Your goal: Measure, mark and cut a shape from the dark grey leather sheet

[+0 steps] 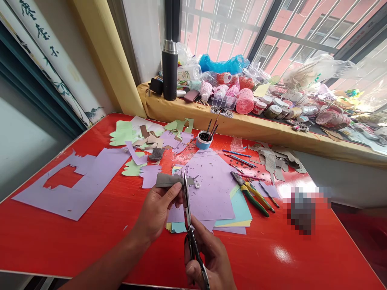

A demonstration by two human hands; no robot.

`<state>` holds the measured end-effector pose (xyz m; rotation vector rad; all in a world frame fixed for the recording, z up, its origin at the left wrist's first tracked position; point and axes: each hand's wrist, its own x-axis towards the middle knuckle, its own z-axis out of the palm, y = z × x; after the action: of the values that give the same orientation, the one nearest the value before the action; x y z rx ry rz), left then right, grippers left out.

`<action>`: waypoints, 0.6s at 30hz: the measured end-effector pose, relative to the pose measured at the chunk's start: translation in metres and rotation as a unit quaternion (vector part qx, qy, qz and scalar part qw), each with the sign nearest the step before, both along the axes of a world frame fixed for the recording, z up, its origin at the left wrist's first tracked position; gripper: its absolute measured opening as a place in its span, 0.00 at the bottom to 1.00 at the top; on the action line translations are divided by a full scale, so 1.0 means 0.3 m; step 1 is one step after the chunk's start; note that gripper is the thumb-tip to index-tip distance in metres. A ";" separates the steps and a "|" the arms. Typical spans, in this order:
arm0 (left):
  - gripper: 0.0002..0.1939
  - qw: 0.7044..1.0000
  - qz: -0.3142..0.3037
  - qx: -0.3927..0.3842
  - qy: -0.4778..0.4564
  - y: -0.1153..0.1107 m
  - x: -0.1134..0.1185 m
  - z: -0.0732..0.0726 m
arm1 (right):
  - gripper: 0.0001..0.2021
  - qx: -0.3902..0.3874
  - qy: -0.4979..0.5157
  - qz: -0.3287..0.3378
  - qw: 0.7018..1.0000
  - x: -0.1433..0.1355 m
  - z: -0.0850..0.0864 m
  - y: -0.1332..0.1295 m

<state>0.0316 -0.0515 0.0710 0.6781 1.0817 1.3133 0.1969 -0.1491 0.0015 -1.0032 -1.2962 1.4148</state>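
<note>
My left hand (pixel 163 205) pinches a strip of dark grey paper or cloth (pixel 166 180) between thumb and fingers; its exact material I cannot tell. In my right hand (pixel 208 253) is a pair of scissors (pixel 186 205), blades pointing away from me and lying across the strip's right part. Below the strip's right end, a small white round piece (pixel 197 185) rests on a purple sheet (pixel 211 197) strewn with dark bits. Under that sheet lie blue and yellow sheets (pixel 238 209).
Pliers (pixel 250 195), pencils (pixel 240 160) and grey scraps (pixel 272 157) lie to the right. A small tub (pixel 204 141) of black beads holds upright sticks. At left are a cut purple sheet (pixel 99 181) and green scraps (pixel 122 133). A black thermos (pixel 169 70) stands on the cluttered sill.
</note>
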 end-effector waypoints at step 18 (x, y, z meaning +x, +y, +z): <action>0.21 1.000 -0.007 0.004 -0.013 -0.007 -0.002 0.001 | 0.45 -0.005 0.027 0.023 0.999 -0.017 0.036 0.015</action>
<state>0.0309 -0.0536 0.0713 0.6718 1.0498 1.3103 0.1917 -0.1447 0.0122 -0.9412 -1.2806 1.4742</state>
